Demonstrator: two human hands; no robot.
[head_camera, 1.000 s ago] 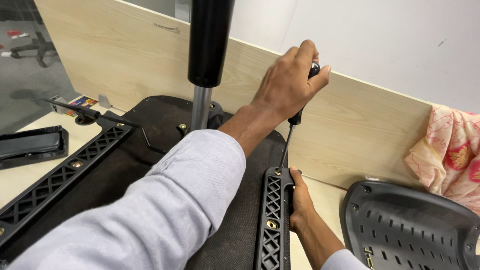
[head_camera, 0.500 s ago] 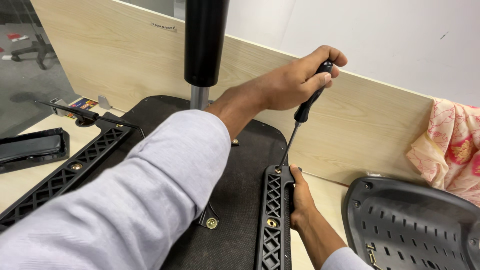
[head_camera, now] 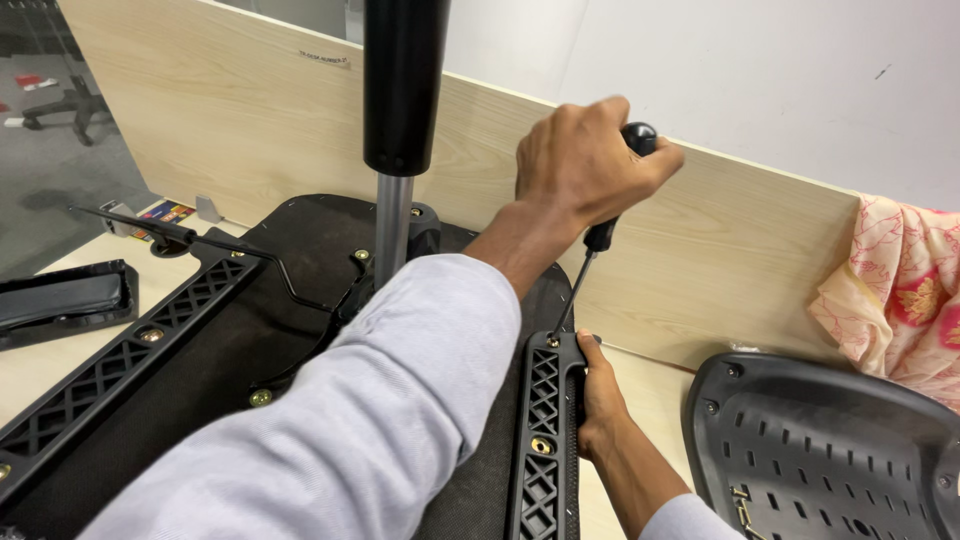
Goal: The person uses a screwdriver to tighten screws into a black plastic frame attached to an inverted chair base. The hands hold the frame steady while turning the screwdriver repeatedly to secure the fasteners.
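Wooden partition (head_camera: pixel 250 130) and gas cylinder (head_camera: pixel 403 90) hem the screwdriver (head_camera: pixel 598 240).

Two hands show: the left hand (head_camera: pixel 585 160) and the right hand (head_camera: pixel 600 400). There is one screwdriver (head_camera: pixel 600 235), one upturned seat base (head_camera: pixel 240 350) with one gas cylinder (head_camera: pixel 400 110), two lattice arm brackets (head_camera: pixel 545 440) (head_camera: pixel 130 360), one perforated black backrest shell (head_camera: pixel 830 450), one armrest pad (head_camera: pixel 60 300), and one floral cloth (head_camera: pixel 900 290).

A pale wooden panel (head_camera: pixel 250 130) stands across the upper frame. A pink floral cloth (head_camera: pixel 900 290) hangs at the right edge, above a perforated black plastic shell (head_camera: pixel 820 450). A black armrest pad (head_camera: pixel 60 300) lies on the bench (head_camera: pixel 30 365) at far left.
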